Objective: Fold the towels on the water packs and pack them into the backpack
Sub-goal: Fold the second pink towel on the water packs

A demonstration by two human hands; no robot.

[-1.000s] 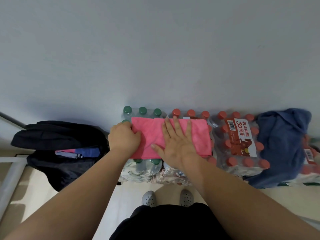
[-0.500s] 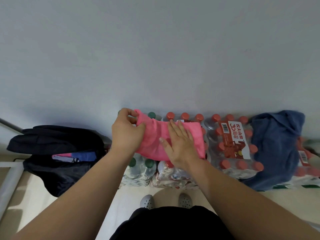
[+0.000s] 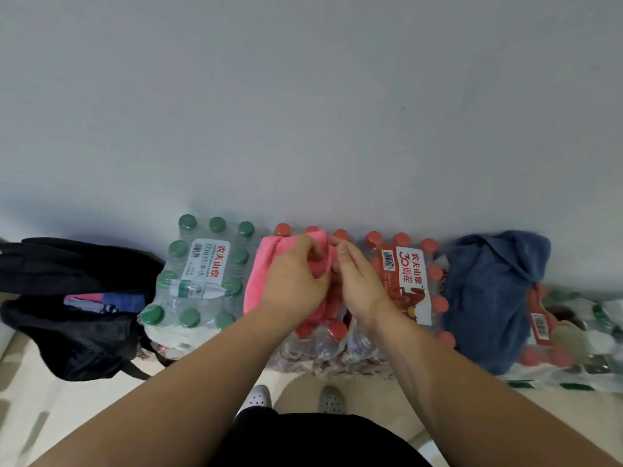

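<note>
A pink towel (image 3: 261, 271), folded over, lies on the red-capped water pack (image 3: 409, 281) in the middle. My left hand (image 3: 293, 281) grips its folded right part from above. My right hand (image 3: 360, 284) meets it there, fingers curled onto the pink cloth. A crumpled blue towel (image 3: 488, 298) lies on the water packs to the right. The black backpack (image 3: 67, 318) sits open on the floor at the left, with coloured cloth showing inside. A green-capped water pack (image 3: 202, 274) stands between backpack and pink towel.
A plain grey wall rises right behind the packs. More water packs (image 3: 580, 332) continue to the far right. My shoes (image 3: 293, 399) stand on the pale floor just in front of the packs.
My left hand carried the towel's left edge over to the right, so the towel is narrower and the green-capped pack is uncovered. My right hand went from pressing flat to curling on the cloth.
</note>
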